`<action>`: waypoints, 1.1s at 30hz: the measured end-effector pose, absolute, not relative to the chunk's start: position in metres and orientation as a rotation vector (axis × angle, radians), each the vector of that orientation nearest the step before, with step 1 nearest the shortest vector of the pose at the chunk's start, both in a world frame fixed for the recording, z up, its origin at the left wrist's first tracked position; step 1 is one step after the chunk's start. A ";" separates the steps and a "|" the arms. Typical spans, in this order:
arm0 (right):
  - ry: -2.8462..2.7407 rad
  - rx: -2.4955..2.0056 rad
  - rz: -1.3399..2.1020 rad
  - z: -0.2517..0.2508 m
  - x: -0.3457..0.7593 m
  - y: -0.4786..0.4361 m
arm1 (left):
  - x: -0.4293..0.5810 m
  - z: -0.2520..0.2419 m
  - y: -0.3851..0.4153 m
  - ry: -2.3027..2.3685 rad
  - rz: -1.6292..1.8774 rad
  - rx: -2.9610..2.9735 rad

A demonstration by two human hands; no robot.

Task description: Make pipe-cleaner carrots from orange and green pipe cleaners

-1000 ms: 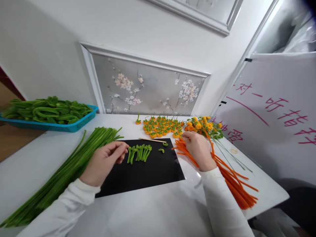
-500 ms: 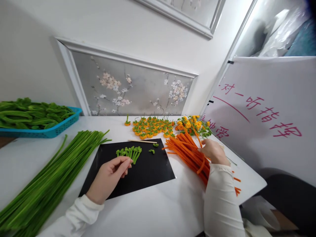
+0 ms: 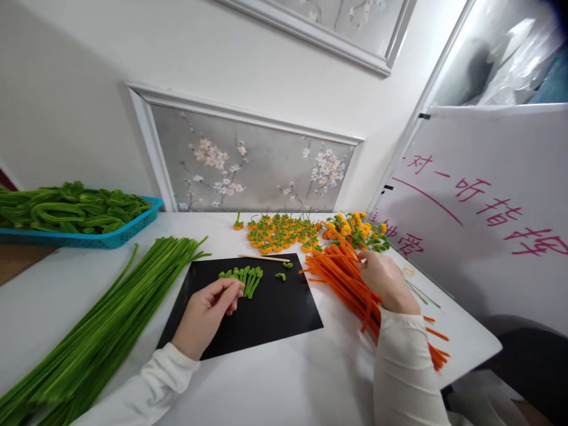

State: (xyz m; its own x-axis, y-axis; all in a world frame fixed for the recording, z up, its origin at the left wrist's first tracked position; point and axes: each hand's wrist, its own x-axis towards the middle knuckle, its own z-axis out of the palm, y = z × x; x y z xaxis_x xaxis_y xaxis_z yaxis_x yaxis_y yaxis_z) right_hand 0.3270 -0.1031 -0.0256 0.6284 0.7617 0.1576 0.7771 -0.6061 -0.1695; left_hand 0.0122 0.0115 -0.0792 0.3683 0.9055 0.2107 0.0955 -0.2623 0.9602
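My left hand [image 3: 213, 310] hovers over a black mat [image 3: 275, 319], thumb and fingers pinched together; whether anything is between them is hidden. Just beyond it, a row of short green pipe-cleaner pieces [image 3: 254, 283] with curled tops lies on the mat. My right hand [image 3: 387, 279] is at a bundle of orange pipe cleaners [image 3: 337, 273], its fingertips closed on an orange pipe cleaner near the upper end. Part of the bundle is hidden under this hand and its sleeve.
Long green pipe cleaners [image 3: 106, 322] lie at the left, before a blue basket [image 3: 128, 232] of green looped pieces. Orange-and-green pieces [image 3: 277, 234] and yellow flowers [image 3: 350, 228] stand at the back. A thin wooden stick [image 3: 265, 258] lies along the mat's far edge.
The view has shifted, so the scene sits further right. At the bundle, my right hand's fingers have shifted an orange strand that stood up before. My left hand stays pinched over the mat.
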 end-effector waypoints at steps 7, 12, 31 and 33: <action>-1.538 -1.958 -0.329 -0.010 0.259 -0.088 | 0.026 -0.079 0.013 0.857 1.037 1.272; -1.835 -1.524 0.352 -0.030 0.199 -0.069 | 0.020 -0.063 0.009 0.689 1.103 1.020; -1.793 -1.334 0.962 -0.087 0.154 -0.067 | 0.003 -0.050 0.007 0.591 1.289 0.748; -1.708 -1.372 0.871 -0.087 0.162 -0.064 | 0.001 -0.053 0.010 0.596 1.283 0.720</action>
State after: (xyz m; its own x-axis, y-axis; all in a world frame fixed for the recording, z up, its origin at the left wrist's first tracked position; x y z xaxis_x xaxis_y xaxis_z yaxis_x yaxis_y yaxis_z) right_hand 0.1618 -0.0637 -0.0866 -0.1297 0.9810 0.1444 0.4596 0.1885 -0.8679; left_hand 0.0008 0.0095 -0.0528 0.1921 0.9814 -0.0027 -0.6349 0.1264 0.7622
